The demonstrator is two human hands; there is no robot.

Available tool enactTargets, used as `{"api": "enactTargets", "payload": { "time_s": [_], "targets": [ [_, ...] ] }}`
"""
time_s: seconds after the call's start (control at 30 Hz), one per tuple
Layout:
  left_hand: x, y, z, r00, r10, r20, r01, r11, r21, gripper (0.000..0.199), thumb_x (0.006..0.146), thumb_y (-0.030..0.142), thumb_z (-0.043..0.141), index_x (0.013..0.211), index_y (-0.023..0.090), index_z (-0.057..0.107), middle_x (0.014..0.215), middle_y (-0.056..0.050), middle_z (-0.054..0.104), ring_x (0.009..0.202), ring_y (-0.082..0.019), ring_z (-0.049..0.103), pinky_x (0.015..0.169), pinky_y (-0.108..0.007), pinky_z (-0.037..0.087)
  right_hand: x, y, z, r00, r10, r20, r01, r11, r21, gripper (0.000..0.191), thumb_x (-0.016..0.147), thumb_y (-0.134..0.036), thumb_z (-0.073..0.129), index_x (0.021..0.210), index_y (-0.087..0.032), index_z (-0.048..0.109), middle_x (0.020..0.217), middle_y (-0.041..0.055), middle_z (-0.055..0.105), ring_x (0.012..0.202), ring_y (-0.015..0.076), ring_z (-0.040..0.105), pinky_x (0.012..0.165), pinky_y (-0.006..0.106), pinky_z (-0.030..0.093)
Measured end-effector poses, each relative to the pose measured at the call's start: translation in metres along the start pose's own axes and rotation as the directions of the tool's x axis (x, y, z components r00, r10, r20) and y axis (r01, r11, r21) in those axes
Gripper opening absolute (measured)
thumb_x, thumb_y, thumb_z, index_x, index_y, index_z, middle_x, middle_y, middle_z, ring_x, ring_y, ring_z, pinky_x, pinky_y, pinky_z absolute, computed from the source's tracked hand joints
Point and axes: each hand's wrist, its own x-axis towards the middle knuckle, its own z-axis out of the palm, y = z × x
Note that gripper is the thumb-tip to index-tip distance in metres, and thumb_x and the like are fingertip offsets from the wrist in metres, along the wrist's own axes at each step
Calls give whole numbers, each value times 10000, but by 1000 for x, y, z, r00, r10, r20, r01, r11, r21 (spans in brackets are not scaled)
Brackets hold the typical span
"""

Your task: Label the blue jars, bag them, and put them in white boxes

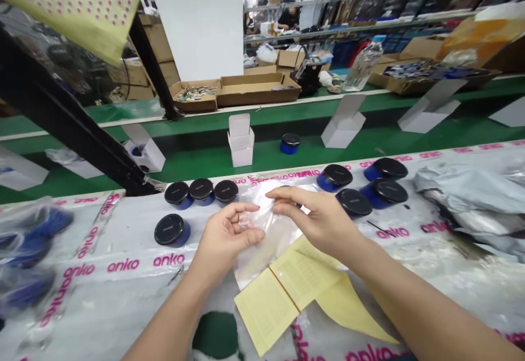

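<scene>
A clear plastic bag [266, 224] lies between my hands at the middle of the table. My right hand [315, 216] pinches the bag's upper part between thumb and fingertips. At the bag's left side is my left hand [227, 238], its thumb and index finger apart and the other fingers curled. A dark-lidded container shows partly behind my right fingers. Below the bag lie yellow printed sheets [266, 306]. Blue containers with black lids stand on both sides: one container [171, 231] left of my left hand, another container [355, 202] just beyond my right hand.
Beyond the table edge runs a green conveyor [262, 156] carrying open white boxes [241, 150] and a blue container [290, 143]. A black post [74, 109] rises at left. Bagged blue items [28, 251] lie left; grey plastic bags [471, 191] lie right. A person [289, 19] sits far back.
</scene>
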Motion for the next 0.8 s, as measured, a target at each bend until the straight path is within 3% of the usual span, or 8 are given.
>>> {"api": "enactTargets", "payload": {
  "time_s": [0.2, 0.3, 0.4, 0.47, 0.53, 0.67, 0.73, 0.8],
  "targets": [
    [-2, -2, 1, 998, -55, -26, 55, 998, 22, 436, 564, 403, 967, 777, 147, 685, 615, 31, 580, 552, -89, 521, 550, -215, 430, -5, 2, -2, 995, -87, 57, 86, 996, 28, 198, 924, -193, 582, 917, -264, 767, 888, 19, 806, 815, 199, 742, 761, 323, 570],
    [-4, 2, 3, 998, -6, 58, 11, 997, -78, 437, 620, 444, 940, 648, 150, 619, 732, -9, 625, 648, -110, 564, 593, -219, 441, -3, -2, -7, 993, 25, 115, -43, 987, 157, 197, 900, -182, 600, 831, -281, 756, 812, -8, 788, 748, 181, 720, 731, 313, 561],
    [-9, 7, 10, 994, 23, 107, -1, 979, -203, 439, 609, 401, 953, 634, 162, 585, 930, -33, 674, 793, -156, 631, 672, -248, 487, -3, -6, -12, 988, 112, 104, -139, 942, 306, 136, 852, -205, 672, 781, -282, 760, 955, 15, 767, 916, 200, 706, 828, 329, 542],
    [-13, 10, 15, 990, -14, 141, 51, 964, -261, 447, 628, 427, 940, 647, 180, 567, 835, -18, 671, 718, -153, 625, 635, -254, 481, -9, -6, -14, 984, 143, 103, -173, 890, 422, 91, 818, -230, 719, 748, -274, 756, 987, 27, 727, 966, 208, 672, 862, 341, 518],
    [-17, 10, 20, 981, -59, 187, 112, 950, -291, 473, 637, 444, 930, 640, 189, 532, 640, 17, 596, 572, -120, 552, 559, -231, 437, -21, -5, -12, 955, 242, 173, -297, 761, 576, 71, 818, -284, 748, 751, -263, 742, 871, 16, 686, 852, 189, 643, 796, 331, 506],
    [-18, 8, 28, 921, -221, 320, 313, 910, -273, 442, 633, 441, 935, 709, 188, 581, 516, 58, 489, 437, -56, 399, 472, -176, 337, -55, -2, -4, 820, 452, 351, -506, 284, 814, 202, 799, -408, 808, 801, -233, 708, 814, 8, 666, 737, 157, 596, 733, 307, 489],
    [-17, 8, 32, 883, -331, 332, 415, 881, -226, 408, 669, 465, 915, 810, 175, 666, 599, 27, 573, 488, -63, 474, 513, -177, 389, -69, -1, -2, 796, 506, 332, -471, 173, 865, 246, 775, -430, 830, 817, -224, 703, 1001, 39, 695, 826, 172, 615, 785, 318, 500],
    [-15, 8, 35, 859, -420, 293, 480, 860, -173, 399, 711, 471, 888, 880, 152, 718, 720, -23, 651, 605, -99, 579, 609, -204, 465, -78, 0, -3, 801, 527, 284, -416, 148, 897, 260, 776, -438, 827, 802, -223, 682, 1027, 44, 688, 851, 179, 614, 799, 322, 501]
  ]
}}
